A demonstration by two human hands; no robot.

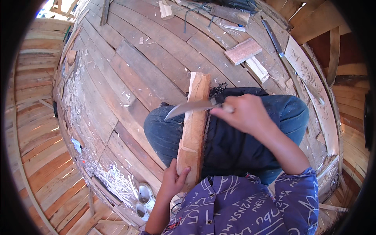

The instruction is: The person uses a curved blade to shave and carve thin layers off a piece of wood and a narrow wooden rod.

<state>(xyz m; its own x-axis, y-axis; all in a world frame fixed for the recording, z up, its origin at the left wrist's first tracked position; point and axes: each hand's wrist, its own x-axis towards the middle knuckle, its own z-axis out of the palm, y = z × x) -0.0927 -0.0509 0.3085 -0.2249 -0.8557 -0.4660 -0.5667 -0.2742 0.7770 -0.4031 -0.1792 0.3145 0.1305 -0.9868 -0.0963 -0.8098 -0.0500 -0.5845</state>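
A long, thick piece of wood point(196, 129) lies across my lap, its far end pointing away from me. My left hand point(174, 181) is closed around its near end, the thumb over the top face. In my right hand point(244, 113) is a knife point(190, 108) with a broad, curved blade, gripped by its handle. That blade crosses over the upper part of the wood, its tip pointing left past the wood's edge. Whether the edge touches the wood I cannot tell. Dark cloth and blue trousers point(286, 113) show beneath the wood.
Wood offcuts point(243, 51) lie on the plank floor point(129, 70) ahead. A long blade-like tool point(272, 37) rests at the right, near a long pale board point(309, 90). Shavings point(117, 180) and white shoes point(145, 194) are at the lower left. Plank walls stand on both sides.
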